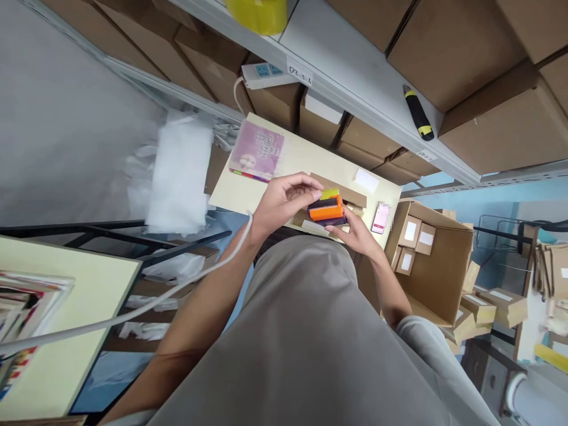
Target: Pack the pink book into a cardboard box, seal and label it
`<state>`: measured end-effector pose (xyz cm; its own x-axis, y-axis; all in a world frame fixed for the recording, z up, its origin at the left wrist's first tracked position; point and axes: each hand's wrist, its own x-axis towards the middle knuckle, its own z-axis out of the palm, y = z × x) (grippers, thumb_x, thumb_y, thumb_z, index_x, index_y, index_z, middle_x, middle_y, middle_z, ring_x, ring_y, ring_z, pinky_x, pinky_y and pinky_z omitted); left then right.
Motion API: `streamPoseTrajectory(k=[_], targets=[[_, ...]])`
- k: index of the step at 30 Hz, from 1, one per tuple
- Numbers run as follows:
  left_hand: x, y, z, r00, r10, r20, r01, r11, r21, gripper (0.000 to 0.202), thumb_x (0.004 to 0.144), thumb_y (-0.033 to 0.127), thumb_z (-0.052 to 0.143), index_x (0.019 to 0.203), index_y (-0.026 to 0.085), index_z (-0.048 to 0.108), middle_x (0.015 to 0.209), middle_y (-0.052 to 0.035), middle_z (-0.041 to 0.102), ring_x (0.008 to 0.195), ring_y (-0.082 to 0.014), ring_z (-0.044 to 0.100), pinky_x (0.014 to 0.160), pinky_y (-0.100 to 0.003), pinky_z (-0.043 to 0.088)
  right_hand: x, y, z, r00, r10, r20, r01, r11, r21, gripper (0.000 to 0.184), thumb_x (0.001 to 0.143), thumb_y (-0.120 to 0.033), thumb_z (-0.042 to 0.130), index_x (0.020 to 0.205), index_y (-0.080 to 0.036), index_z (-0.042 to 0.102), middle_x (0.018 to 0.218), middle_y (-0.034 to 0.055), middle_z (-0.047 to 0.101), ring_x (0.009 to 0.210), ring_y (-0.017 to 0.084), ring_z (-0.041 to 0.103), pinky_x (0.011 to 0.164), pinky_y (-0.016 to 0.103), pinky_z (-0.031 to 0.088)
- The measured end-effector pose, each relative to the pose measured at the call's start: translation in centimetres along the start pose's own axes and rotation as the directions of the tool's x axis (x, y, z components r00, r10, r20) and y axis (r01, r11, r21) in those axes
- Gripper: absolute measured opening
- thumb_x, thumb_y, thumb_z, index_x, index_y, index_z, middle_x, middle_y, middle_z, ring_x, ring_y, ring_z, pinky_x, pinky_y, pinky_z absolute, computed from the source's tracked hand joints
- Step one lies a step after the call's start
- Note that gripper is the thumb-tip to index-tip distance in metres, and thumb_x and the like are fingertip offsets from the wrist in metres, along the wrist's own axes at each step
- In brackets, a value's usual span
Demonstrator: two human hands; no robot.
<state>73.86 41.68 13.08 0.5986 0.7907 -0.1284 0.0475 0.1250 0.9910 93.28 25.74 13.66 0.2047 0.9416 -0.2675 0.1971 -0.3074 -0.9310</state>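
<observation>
In front of my body, both hands meet at a small block-shaped item (327, 212) with orange, yellow-green and dark purple parts; its exact kind cannot be made out. My left hand (290, 198) is closed at its upper left, thumb and fingertips at the yellow-green and dark part. Gripping the lower right side is my right hand (352, 231), its thumb along the bottom edge. The item is held above the cream table (306, 154). Beneath it lies a strip of brown cardboard (348, 192), partly hidden by the item.
A pink book (258, 148) lies on the table's left part, a phone (380, 218) on its right. A white cable (195, 278) crosses before my left forearm. An open carton (439, 266) holds small labelled boxes. A utility knife (418, 113) rests on the shelf (346, 56).
</observation>
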Motion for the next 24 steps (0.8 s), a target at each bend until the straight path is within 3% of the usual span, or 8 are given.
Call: streamPoseTrajectory(k=[6, 11, 18, 21, 24], targets=[[0.1, -1.1, -0.2, 0.993, -0.048, 0.105, 0.050, 0.998, -0.023, 0.046, 0.087, 0.064, 0.095, 0.098, 0.021, 0.083, 0.101, -0.0079, 0.082, 0.103, -0.0323, 0.082, 0.097, -0.049, 0.072, -0.3, 0.0, -0.8, 0.997, 0.001, 0.080, 0.006, 0.997, -0.077, 0.051, 0.092, -0.055, 0.091, 0.134, -0.027, 0.082, 0.123, 0.0060, 0.088, 0.106, 0.031, 0.081, 0.101, 0.047, 0.069], [0.2, -2.8, 0.0, 0.988, -0.121, 0.090, 0.126, 0.991, -0.049, 0.054, 0.081, 0.070, 0.098, 0.097, 0.021, 0.083, 0.097, -0.0087, 0.082, 0.102, -0.0327, 0.082, 0.095, -0.048, 0.072, -0.2, 0.2, -1.4, 0.995, 0.033, 0.094, -0.022, 0.993, -0.118, 0.049, 0.089, -0.050, 0.092, 0.131, -0.025, 0.084, 0.115, 0.0042, 0.089, 0.101, 0.030, 0.080, 0.103, 0.047, 0.066], [0.5, -4.3, 0.4, 0.965, -0.223, 0.142, 0.242, 0.961, -0.134, 0.065, 0.072, 0.076, 0.101, 0.097, 0.020, 0.080, 0.098, -0.0083, 0.081, 0.101, -0.0292, 0.081, 0.096, -0.047, 0.071, 0.6, 0.9, -2.3, 0.987, 0.061, 0.151, -0.028, 0.977, -0.211, 0.053, 0.093, -0.065, 0.088, 0.127, -0.024, 0.085, 0.108, 0.0039, 0.088, 0.093, 0.030, 0.079, 0.091, 0.043, 0.066], [0.5, -4.7, 0.4, 0.934, -0.316, 0.165, 0.343, 0.923, -0.172, 0.071, 0.065, 0.076, 0.105, 0.104, 0.020, 0.082, 0.099, -0.0080, 0.082, 0.101, -0.0283, 0.080, 0.096, -0.045, 0.069, 1.1, 1.1, -3.1, 0.969, 0.091, 0.228, -0.017, 0.952, -0.306, 0.063, 0.094, -0.073, 0.084, 0.131, -0.022, 0.083, 0.114, 0.0073, 0.088, 0.098, 0.031, 0.079, 0.092, 0.043, 0.065], [0.4, -5.2, 0.5, 0.905, -0.363, 0.220, 0.408, 0.887, -0.215, 0.070, 0.062, 0.075, 0.106, 0.098, 0.020, 0.082, 0.099, -0.0090, 0.083, 0.102, -0.0291, 0.079, 0.097, -0.044, 0.067, 1.8, 1.0, -4.1, 0.940, 0.129, 0.315, 0.005, 0.920, -0.393, 0.067, 0.098, -0.075, 0.079, 0.135, -0.020, 0.080, 0.118, 0.0089, 0.086, 0.101, 0.031, 0.078, 0.092, 0.042, 0.063]])
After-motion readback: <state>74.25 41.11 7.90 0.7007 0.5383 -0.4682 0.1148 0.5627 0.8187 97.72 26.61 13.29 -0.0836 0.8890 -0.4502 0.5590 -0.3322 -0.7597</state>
